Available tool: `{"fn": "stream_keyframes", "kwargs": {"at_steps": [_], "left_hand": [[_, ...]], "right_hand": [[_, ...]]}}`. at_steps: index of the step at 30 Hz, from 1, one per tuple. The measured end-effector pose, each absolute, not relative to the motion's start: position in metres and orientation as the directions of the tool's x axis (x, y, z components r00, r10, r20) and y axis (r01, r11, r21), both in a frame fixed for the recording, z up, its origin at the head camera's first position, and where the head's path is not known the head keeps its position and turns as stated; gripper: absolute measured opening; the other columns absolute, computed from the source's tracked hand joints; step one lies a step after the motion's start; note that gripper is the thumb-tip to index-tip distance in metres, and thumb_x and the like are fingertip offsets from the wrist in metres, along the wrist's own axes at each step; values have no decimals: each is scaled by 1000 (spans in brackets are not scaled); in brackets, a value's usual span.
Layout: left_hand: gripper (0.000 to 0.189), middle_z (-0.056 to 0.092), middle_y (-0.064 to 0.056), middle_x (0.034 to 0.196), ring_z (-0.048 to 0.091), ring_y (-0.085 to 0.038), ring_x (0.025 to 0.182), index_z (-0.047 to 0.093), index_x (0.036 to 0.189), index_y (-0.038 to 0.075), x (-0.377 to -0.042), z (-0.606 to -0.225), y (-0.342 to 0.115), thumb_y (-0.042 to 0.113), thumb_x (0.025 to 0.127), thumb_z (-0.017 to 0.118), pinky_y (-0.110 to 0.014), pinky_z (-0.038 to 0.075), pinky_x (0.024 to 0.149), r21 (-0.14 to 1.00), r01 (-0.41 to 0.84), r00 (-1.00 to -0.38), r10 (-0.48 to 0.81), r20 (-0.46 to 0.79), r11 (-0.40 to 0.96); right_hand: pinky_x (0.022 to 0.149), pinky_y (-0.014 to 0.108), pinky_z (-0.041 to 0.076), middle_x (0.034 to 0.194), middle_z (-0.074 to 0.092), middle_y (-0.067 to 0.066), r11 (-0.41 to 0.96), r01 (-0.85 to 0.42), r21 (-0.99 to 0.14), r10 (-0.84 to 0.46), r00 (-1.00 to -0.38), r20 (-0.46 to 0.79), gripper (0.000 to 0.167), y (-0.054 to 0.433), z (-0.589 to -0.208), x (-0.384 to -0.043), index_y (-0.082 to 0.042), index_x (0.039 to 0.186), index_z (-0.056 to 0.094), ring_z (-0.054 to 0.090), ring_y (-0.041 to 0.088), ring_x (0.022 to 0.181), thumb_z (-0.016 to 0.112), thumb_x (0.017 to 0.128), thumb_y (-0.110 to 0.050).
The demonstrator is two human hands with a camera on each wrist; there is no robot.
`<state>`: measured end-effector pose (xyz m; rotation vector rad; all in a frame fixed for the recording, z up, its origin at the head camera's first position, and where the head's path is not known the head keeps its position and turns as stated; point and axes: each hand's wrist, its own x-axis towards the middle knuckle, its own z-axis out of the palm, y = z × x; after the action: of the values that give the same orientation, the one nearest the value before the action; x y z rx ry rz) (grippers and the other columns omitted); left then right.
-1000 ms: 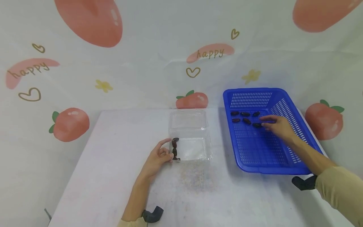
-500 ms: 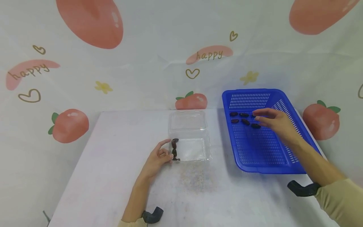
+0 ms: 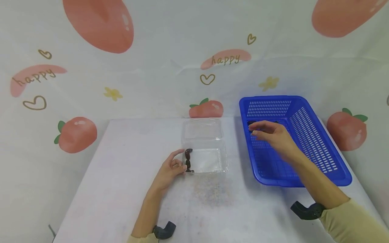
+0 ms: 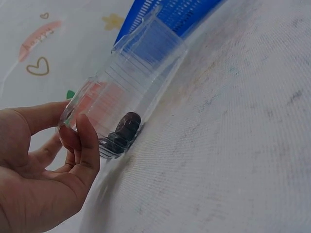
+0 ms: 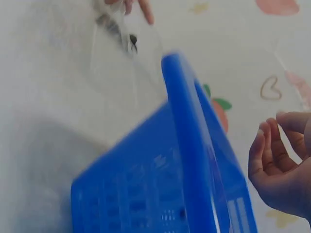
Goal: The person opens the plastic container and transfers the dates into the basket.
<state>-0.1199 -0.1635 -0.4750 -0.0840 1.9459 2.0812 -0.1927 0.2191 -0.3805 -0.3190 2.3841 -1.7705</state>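
White counter [image 3: 121, 162], fruit-print backdrop [image 3: 146, 84] behind the clear box [image 3: 208, 160]. L hand [image 3: 167, 170] is at the box's left side, thumb + fingers pinching its edge. Few dark date-like bits [image 3: 187, 164] sit inside along that wall. Blue basket [image 3: 291, 168] is R of the box w/ more dark pieces [image 3: 251, 122] in it; R hand [image 3: 273, 136] hovers over, fingers loosely bent, nothing visible in its grasp tbh.

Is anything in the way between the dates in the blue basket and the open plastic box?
Yes, the raised left wall of the blue basket stands between the dates and the clear plastic box. The box's lid is folded back, not blocking.
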Motion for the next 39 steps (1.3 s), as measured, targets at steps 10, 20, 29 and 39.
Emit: {"fn": "stream_keyframes", "kwargs": {"at_steps": [10, 20, 29, 39], "left_hand": [[65, 47, -3, 84, 59, -24, 78, 43, 148, 19, -119, -475, -164, -1, 91, 68, -34, 54, 78, 966, -254, -955, 165, -246, -35], [66, 47, -2, 83, 59, -23, 77, 41, 149, 14, -123, -473, -166, -2, 90, 67, -34, 55, 76, 975, -222, -958, 186, -216, -13], [66, 48, -3, 82, 59, -23, 76, 42, 148, 14, -124, -476, -164, -3, 90, 68, -34, 55, 77, 974, -224, -958, 189, -216, -23], [65, 47, -5, 82, 58, -25, 76, 42, 148, 15, -122, -476, -165, 0, 90, 68, -35, 55, 77, 974, -225, -959, 184, -217, -26]], "right_hand": [[86, 26, 55, 122, 66, 10, 268, -35, -963, -327, -943, -56, 30, 179, -387, -183, -4, 125, 64, 64, 21, 105, 64, 98, -18], [85, 32, 57, 115, 68, 15, 197, -22, -980, -447, -892, -70, 25, 128, -400, -170, -1, 120, 66, 67, 31, 103, 64, 97, -11], [89, 38, 56, 116, 68, 19, 210, 21, -977, -448, -887, -115, 24, 88, -419, -160, 0, 119, 67, 65, 39, 106, 64, 96, -8], [82, 35, 57, 111, 70, 16, 269, -26, -963, -504, -856, -117, 22, 66, -434, -167, 3, 114, 69, 67, 38, 100, 62, 94, -3]]}}
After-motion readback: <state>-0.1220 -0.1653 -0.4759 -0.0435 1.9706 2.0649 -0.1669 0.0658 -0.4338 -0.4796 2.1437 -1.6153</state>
